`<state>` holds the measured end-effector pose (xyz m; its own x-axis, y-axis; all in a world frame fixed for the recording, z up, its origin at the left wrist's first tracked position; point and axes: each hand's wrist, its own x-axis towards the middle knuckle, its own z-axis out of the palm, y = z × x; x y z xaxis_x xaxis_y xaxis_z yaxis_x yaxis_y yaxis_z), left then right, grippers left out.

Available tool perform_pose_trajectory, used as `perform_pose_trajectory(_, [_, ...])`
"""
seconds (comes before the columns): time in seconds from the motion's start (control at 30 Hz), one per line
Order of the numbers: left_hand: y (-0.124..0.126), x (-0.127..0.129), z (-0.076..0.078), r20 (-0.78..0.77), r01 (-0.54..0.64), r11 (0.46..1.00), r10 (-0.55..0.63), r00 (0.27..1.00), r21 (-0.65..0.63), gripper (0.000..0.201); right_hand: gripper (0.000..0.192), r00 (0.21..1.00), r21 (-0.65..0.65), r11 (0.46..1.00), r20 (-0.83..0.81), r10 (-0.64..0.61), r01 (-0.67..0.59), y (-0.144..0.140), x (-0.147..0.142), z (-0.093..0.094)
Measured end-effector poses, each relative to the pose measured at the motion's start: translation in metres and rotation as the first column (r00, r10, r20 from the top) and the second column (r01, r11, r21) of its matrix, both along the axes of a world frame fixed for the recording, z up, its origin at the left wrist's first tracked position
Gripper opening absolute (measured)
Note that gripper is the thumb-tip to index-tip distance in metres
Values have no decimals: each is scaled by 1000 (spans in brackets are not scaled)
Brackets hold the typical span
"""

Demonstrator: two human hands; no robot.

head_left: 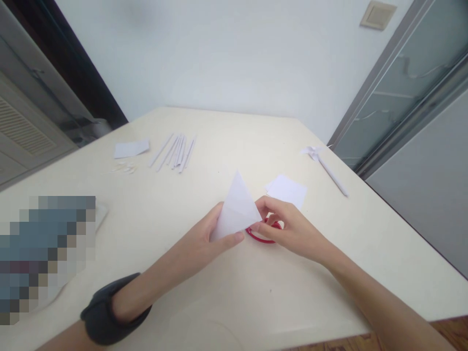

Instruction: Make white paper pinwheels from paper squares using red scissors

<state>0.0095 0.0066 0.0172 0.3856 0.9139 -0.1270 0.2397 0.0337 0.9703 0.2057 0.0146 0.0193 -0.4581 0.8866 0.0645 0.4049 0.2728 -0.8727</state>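
The white, triangular, apparently folded paper sheet (237,209) is held above the smooth cream table (234,292), near its middle. Its left side is grasped by the left hand (214,234), with the thumb laid along the lower edge. Its right corner is pinched between thumb and index finger of the right hand (290,222); the pressure applied cannot be told.

Caution: misaligned edges could be produced if one layer is allowed to slip as the corner is pressed. A stray crease could be caused by excess thumb pressure on the lower edge. The right corner could be bent if it is drawn against the grip of the left hand. The red looped handles (263,240), presumably of scissors, are located just below the right hand; they could be knocked, or the paper snagged on them, if the hand is lowered.

Appearance: the sheet is plain and matt, with its sharp apex pointed away from the body. Straight sides are seen, and a faint line is visible across the lower part. No tear can be made out; the rear face is hidden.
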Motion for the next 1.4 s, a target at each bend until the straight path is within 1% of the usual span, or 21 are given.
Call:
perform_pose_trajectory(0.13, [-2, 0, 3, -45, 71, 997, -69, 997, 30, 48, 7, 999, -33, 999, -4, -38, 38, 1, -1, -4])
perform_pose_trajectory(0.27, [-8, 1, 0, -103, 112, 988, -102, 990, 103, 58, 3, 994, -119, 992, -97, -59, 48, 3, 0, -6])
perform_pose_trajectory(0.33, [-11, 1, -2, -123, 152, 982, -138, 983, 109, 62, 4, 988, -172, 984, -145, -61, 36, 3, 0, -6])
perform_pose_trajectory(0.4, [-13, 0, -3, -147, 188, 979, -175, 974, 81, 59, 7, 982, -192, 981, -175, -65, 31, 3, -1, -6])
perform_pose_trajectory(0.5, [-15, 0, -3, -174, 211, 977, -203, 964, 28, 44, 9, 978, -204, 978, -195, -80, 40, 2, 0, -6])
perform_pose_trajectory(0.57, [-14, 1, -2, -178, 159, 986, -148, 973, 47, 36, 15, 974, -246, 969, -212, -86, 32, 2, 0, -6])
perform_pose_trajectory(0.63, [-12, 1, -1, -173, 56, 996, -43, 984, 73, 34, 19, 969, -258, 965, -227, -98, 37, 1, 0, -6])
perform_pose_trajectory(0.7, [-9, 1, -1, -145, -24, 999, 30, 989, 43, 36, 21, 967, -240, 968, -221, -124, 69, 1, 0, -6])
perform_pose_trajectory(0.73, [-7, 1, -1, -123, -39, 999, 39, 992, 5, 36, 22, 967, -228, 970, -214, -138, 88, 0, 0, -7])
perform_pose_trajectory(0.8, [-5, 0, -2, -67, -32, 997, 28, 997, -66, 34, 24, 967, -233, 966, -201, -157, 108, 0, 0, -7])
perform_pose_trajectory(0.9, [-3, -2, -5, 7, -41, 992, 42, 999, -118, 29, 26, 967, -270, 957, -196, -162, 106, -1, -2, -8])
perform_pose_trajectory(0.97, [-3, -2, -8, 57, -58, 988, 66, 996, -142, 30, 26, 967, -284, 954, -204, -155, 93, -1, -2, -9])
perform_pose_trajectory(1.03, [-3, -2, -9, 97, -47, 982, 65, 993, -184, 34, 26, 966, -289, 954, -210, -149, 84, -1, -2, -9])
perform_pose_trajectory(1.17, [-2, -2, -9, 106, -38, 972, 64, 992, -232, 39, 29, 968, -339, 938, -206, -143, 67, -2, -2, -9])
perform_pose_trajectory(1.27, [-2, -3, -8, 100, -48, 969, 74, 992, -242, 39, 31, 964, -378, 924, -224, -146, 53, -2, -1, -8])
perform_pose_trajectory(1.4, [-2, -4, -8, 133, -43, 962, 81, 988, -268, 36, 32, 960, -402, 915, -238, -150, 43, -2, 1, -6])
